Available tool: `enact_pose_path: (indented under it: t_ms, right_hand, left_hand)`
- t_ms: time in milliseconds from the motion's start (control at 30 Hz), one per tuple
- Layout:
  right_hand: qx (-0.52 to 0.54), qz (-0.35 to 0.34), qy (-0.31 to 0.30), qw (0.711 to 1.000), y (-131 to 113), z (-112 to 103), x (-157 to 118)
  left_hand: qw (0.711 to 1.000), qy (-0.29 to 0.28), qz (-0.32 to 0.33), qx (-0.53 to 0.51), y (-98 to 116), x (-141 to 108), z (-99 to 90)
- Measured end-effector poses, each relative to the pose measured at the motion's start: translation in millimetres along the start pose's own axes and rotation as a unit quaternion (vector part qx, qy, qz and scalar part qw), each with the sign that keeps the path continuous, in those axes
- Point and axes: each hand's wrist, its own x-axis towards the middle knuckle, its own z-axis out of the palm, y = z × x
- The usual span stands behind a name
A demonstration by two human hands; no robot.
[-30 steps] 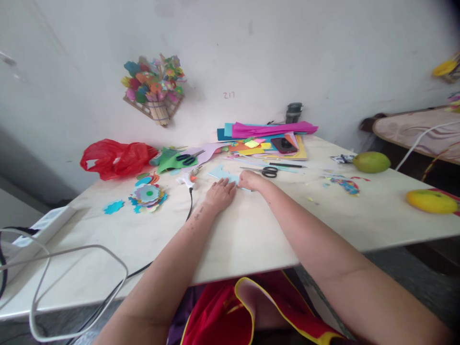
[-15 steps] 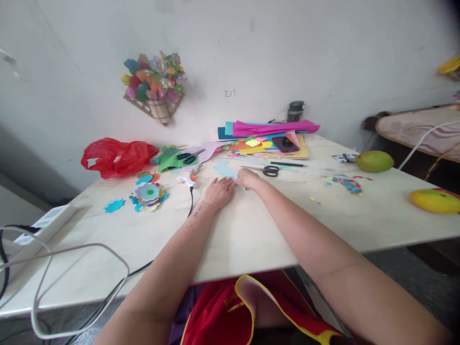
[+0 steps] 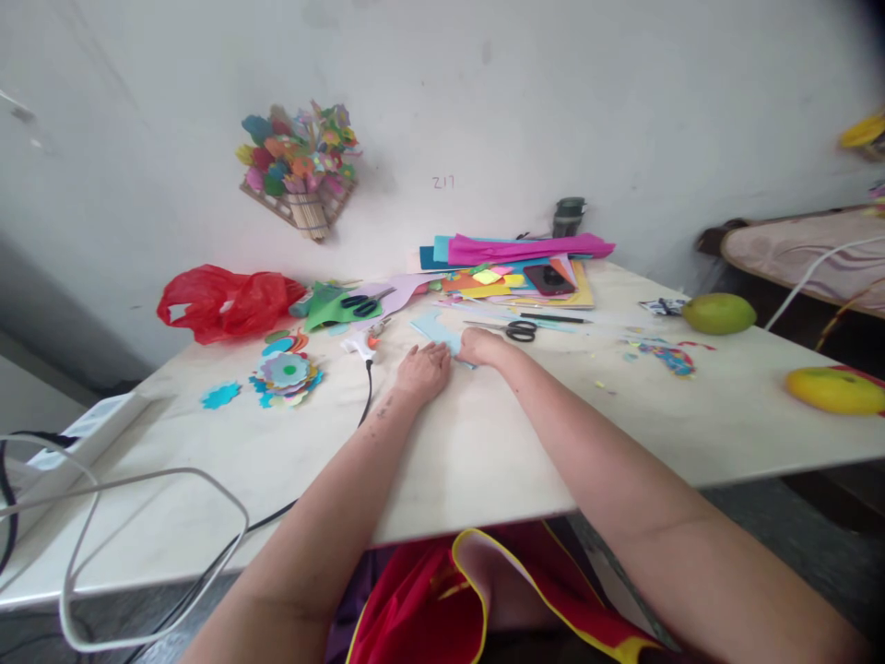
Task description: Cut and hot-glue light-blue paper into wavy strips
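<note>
At the centre of the frame, the left hand (image 3: pixel 423 372) lies flat, fingers spread, at the edge of the light blue paper (image 3: pixel 437 332). The right hand (image 3: pixel 480 348) is curled against the paper's right side; its grip is hidden.

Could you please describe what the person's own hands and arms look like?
The left hand and right hand are ungloved. Neither forearm shows a sleeve, watch or bracelet. Small dark markings run along the left forearm near the wrist. Any rings are too small to make out.
</note>
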Motion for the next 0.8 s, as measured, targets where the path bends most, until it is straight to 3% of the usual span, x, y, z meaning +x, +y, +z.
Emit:
enact_pose_path:
  t_ms: [367, 800]
  right_hand:
    - [0.003, 0.004, -0.022, 1.000, 4.6, 2.0, 2.6]
    - [-0.025, -0.004, -0.045, 0.999, -2.6, -13.7, -16.6]
  left_hand:
    - [1.000, 0.009, 0.014, 0.020, -0.2, -0.9, 1.8]
    - [0.999, 0.009, 0.035, 0.039, 0.3, -2.6, -0.3]
